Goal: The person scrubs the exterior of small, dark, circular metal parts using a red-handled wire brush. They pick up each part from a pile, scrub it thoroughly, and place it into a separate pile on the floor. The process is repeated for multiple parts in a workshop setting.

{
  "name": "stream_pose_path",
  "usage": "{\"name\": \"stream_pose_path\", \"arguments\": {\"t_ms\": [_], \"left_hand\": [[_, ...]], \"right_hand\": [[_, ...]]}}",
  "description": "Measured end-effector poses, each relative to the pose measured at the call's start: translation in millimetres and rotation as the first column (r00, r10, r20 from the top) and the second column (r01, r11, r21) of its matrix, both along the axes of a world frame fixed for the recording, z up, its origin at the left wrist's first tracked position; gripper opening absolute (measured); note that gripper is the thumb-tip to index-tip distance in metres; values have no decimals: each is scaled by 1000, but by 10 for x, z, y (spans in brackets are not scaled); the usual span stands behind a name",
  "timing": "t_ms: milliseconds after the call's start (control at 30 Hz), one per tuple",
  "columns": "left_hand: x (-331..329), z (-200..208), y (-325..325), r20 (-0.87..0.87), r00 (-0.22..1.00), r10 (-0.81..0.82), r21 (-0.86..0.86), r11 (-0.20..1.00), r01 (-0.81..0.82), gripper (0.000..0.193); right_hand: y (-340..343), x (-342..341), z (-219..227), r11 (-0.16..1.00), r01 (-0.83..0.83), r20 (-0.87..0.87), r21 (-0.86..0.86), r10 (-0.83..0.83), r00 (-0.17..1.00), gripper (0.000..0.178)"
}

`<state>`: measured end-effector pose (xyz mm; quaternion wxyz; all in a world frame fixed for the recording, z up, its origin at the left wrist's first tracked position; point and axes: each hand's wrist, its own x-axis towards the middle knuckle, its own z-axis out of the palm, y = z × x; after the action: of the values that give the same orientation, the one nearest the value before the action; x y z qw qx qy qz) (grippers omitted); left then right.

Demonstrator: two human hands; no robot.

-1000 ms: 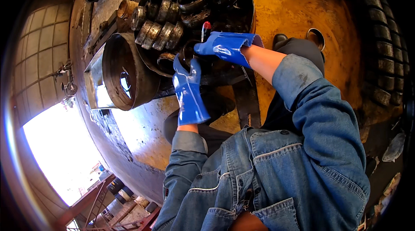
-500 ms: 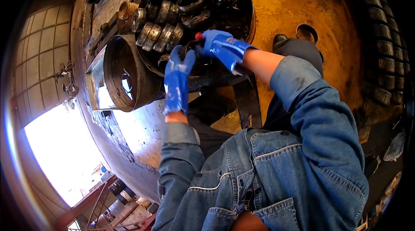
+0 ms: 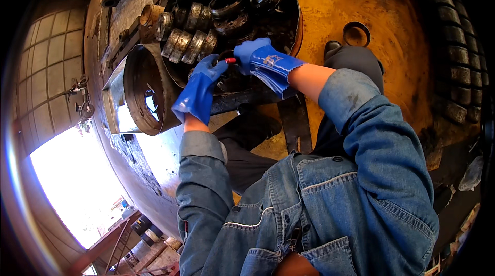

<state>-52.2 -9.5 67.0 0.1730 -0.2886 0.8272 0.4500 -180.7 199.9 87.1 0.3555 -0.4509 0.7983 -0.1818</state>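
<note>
My right hand, in a blue rubber glove, is closed around a slim tool. Only the tool's red end shows, poking out toward the left. My left hand, gloved the same way, has its thumb and fingers bent together close to that red end. What it grips is mostly hidden by the glove and dark shadow. Both hands are over the near edge of a round dark tub full of greasy metal rings. Several stubby rings lie in rows just beyond my left hand.
An open metal drum lies left of the tub. One loose ring rests on the rusty orange surface by my shoe. Long stacks of dark rings line the right side. A dark bar runs below the tub.
My left hand has swung lower left and its wrist has tilted. The right hand has turned slightly, and the tool's red end has dropped toward my left thumb.
</note>
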Motion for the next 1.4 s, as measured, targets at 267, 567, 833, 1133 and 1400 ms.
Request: {"name": "stream_pose_path", "arguments": {"t_ms": [267, 567, 833, 1133, 1400], "left_hand": [[411, -202, 1200, -401, 880, 256, -511, 735, -446, 63], [7, -130, -19, 87, 996, 25, -111, 994, -15, 55], [284, -33, 1248, -469, 856, 215, -429, 792, -434, 71], [108, -81, 533, -122, 993, 12, -416, 907, -62, 48], [171, 2, 593, -179, 975, 134, -465, 862, -204, 67]], "right_hand": [[510, -151, 118, 928, 354, 522, -114, -247, 816, 53], [20, -53, -52, 998, -61, -36, -16, 60, 998, 35], [363, -275, -268, 831, 494, 598, -255, -266, 756, 56], [54, -117, -366, 992, 124, 193, -16, -119, 974, 46], [204, -226, -94, 942, 328, 117, 70, -334, 935, 44]]}}
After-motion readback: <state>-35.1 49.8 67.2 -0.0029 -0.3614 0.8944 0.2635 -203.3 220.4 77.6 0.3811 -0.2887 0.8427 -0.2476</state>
